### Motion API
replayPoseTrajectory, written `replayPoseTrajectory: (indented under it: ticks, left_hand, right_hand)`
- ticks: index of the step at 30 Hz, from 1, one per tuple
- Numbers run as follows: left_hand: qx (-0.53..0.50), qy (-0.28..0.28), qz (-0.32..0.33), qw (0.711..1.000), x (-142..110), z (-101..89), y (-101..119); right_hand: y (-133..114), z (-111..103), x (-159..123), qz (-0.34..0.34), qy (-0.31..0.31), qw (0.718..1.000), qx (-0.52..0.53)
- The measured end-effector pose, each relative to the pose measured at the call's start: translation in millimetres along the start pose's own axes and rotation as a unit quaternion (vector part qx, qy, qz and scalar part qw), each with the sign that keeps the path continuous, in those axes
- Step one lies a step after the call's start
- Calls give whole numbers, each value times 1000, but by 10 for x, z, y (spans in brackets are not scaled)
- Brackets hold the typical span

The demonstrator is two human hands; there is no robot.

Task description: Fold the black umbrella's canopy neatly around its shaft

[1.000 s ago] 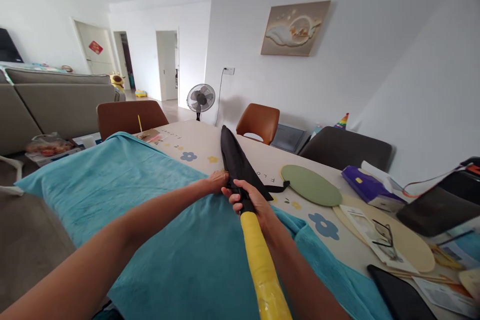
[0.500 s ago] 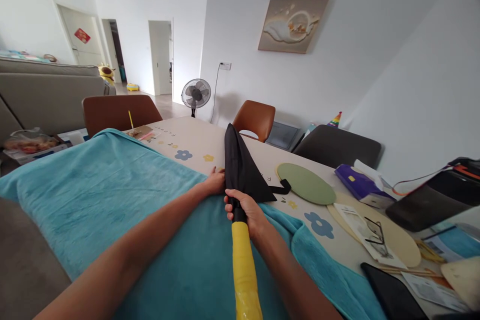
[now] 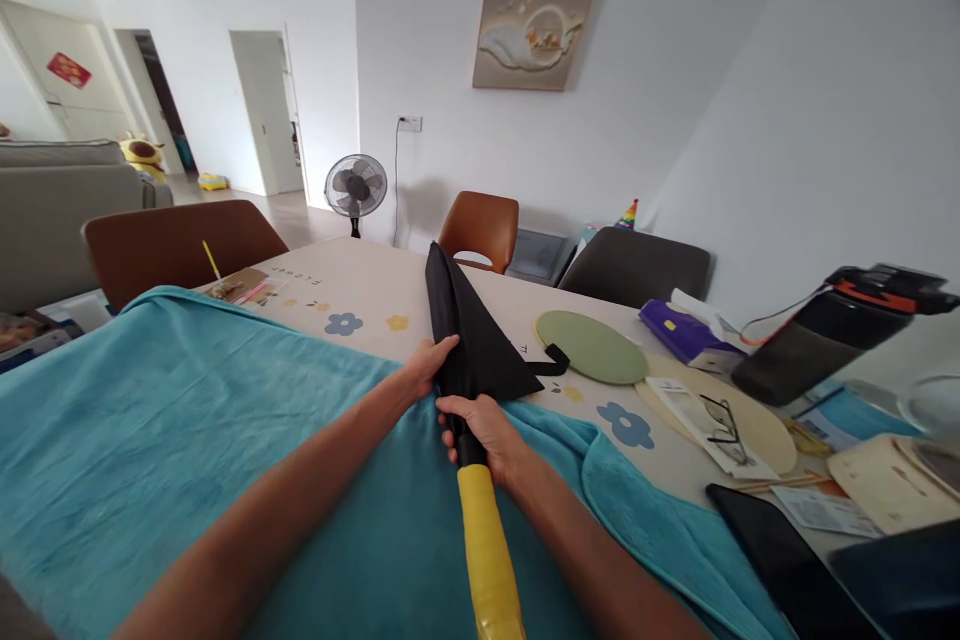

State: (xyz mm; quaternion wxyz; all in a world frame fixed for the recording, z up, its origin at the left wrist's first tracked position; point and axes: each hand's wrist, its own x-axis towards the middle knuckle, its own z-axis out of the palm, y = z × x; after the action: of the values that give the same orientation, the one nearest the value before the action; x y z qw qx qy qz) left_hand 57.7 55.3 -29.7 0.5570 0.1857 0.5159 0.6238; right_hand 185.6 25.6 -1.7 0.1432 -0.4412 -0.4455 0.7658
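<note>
A folded black umbrella with a yellow-wrapped handle lies lengthwise before me, its tip pointing away over the table. My right hand is wrapped round the black shaft just above the yellow part. Farther up, my left hand grips the left side of the folded black cloth, thumb on top; its other fingers are hidden behind the fabric. One flap of the canopy spreads out to the right, and a black strap hangs loose from it. Beneath both arms is a teal blanket.
On the table, to the right, are a green oval mat, a purple tissue pack, glasses, a dark bottle and a black phone. Chairs and a fan stand beyond.
My left hand has come from beside the umbrella onto its folded cloth, thumb now on top. The right hand keeps its hold on the shaft. The view has swung to the right.
</note>
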Motion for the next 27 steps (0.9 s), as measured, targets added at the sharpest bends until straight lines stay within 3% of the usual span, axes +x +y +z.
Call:
replayPoseTrajectory:
  ticks: [4, 8, 15, 19, 24, 27]
  left_hand:
    - [-106, -88, -108, 984, 11, -3, 40]
    - [-143, -70, -169, 973, 49, -92, 78]
    - [-158, -52, -156, 974, -193, -65, 204]
    - [-140, -57, -134, 979, -435, -75, 289]
    - [-125, -86, -91, 984, -652, -267, 345]
    - [-115, -73, -76, 988, -717, -459, 336]
  right_hand:
    - [32, 88, -70, 16, -20, 1000, 12]
    - [83, 185, -54, 18, -40, 997, 60]
    - [26, 344, -145, -36, -105, 983, 147]
    - [62, 427, -341, -47, -114, 985, 124]
    - [282, 616, -446, -58, -107, 989, 84]
    - [414, 776, -416, -69, -108, 988, 84]
